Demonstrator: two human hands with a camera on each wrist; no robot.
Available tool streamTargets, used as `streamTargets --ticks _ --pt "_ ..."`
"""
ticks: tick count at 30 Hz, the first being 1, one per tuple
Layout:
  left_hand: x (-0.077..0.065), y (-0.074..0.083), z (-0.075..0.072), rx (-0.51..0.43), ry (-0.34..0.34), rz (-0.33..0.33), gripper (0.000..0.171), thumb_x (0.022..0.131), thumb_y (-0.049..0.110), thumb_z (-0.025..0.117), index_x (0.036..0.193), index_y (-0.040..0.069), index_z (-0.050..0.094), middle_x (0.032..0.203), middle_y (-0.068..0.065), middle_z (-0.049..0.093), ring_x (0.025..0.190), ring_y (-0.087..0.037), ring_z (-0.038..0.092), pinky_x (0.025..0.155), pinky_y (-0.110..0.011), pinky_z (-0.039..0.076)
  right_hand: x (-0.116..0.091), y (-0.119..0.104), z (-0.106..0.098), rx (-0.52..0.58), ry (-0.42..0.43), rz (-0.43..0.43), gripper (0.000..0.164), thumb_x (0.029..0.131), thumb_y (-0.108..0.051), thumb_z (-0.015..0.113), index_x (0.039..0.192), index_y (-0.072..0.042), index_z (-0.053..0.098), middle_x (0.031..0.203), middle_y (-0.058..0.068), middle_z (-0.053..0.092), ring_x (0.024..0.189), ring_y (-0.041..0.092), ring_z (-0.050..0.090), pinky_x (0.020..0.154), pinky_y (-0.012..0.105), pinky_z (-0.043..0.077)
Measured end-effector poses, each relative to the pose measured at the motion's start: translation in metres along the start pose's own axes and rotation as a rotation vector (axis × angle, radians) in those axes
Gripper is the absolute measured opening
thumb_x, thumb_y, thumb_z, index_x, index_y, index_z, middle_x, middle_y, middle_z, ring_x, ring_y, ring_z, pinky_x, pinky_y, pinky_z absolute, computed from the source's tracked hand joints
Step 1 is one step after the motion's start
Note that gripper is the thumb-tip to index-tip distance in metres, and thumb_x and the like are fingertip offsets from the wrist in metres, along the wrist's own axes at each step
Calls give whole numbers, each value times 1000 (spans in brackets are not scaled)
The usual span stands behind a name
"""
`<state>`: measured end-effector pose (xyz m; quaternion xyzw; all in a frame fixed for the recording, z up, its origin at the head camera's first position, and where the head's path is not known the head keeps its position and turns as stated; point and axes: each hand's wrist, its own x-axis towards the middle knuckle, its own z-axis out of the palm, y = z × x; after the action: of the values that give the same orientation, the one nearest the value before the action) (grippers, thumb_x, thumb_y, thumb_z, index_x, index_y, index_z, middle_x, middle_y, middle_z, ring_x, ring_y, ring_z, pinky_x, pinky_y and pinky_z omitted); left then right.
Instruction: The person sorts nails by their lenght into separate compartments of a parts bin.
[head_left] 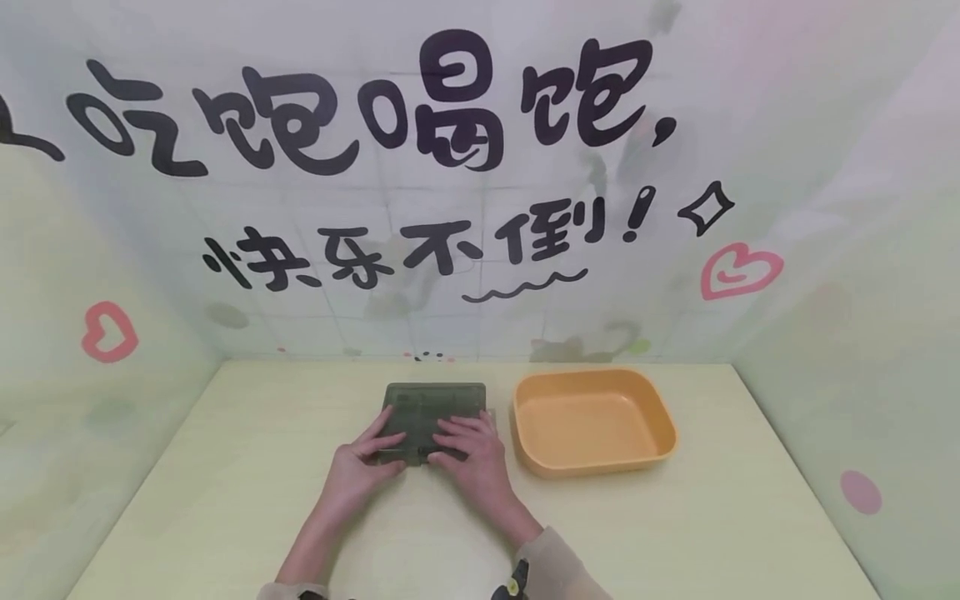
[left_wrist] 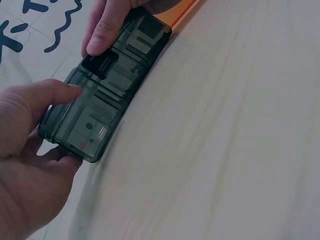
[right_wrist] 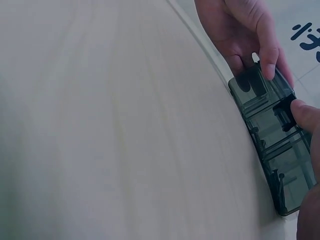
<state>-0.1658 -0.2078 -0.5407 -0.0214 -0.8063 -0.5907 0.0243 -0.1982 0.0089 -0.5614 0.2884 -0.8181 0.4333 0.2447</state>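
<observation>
Dark, see-through green plastic case (head_left: 433, 417) with inner compartments lies flat on the table at the middle back. My left hand (head_left: 358, 468) grips its left end, thumb at the front side and fingers reaching over the lid. From the other side my right hand (head_left: 480, 462) holds it, fingers spread on top. In the left wrist view, the right thumb presses beside a black latch (left_wrist: 102, 64) on the front side. The right wrist view shows the same latch (right_wrist: 286, 114) under that thumb. The lid is down on the case, and small dark shapes show through its walls.
An orange-yellow rounded tray (head_left: 592, 417) stands on the pale wood-grain table (head_left: 420, 542), just right of the case. A wall panel (head_left: 450, 325) with large black lettering closes off the back, and side panels stand at the left and right.
</observation>
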Motion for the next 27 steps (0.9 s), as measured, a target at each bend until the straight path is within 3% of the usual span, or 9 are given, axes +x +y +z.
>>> streamTargets --ticks 3,12,27 --pt "0 0 0 -23 -12 -10 43 81 -1 83 122 -1 72 162 2 36 151 -35 26 116 -37 32 0 1 0 -7 10 -17 29 74 -21 91 100 -11 82 118 0 75 116 19 67 120 60 31" --pt "0 -1 0 -116 -46 -8 44 83 -2 82 126 -4 69 165 1 32 153 -31 21 111 -15 31 -2 1 2 -31 57 -81 28 74 -18 90 99 -9 82 115 3 76 114 21 67 115 60 36" --pt "-1 -2 2 -116 -34 2 45 83 -4 81 126 -6 69 165 -2 32 153 -33 21 113 -17 28 -2 -5 4 -35 105 -86 25 73 -17 90 95 -8 82 111 4 77 108 21 70 115 57 38"
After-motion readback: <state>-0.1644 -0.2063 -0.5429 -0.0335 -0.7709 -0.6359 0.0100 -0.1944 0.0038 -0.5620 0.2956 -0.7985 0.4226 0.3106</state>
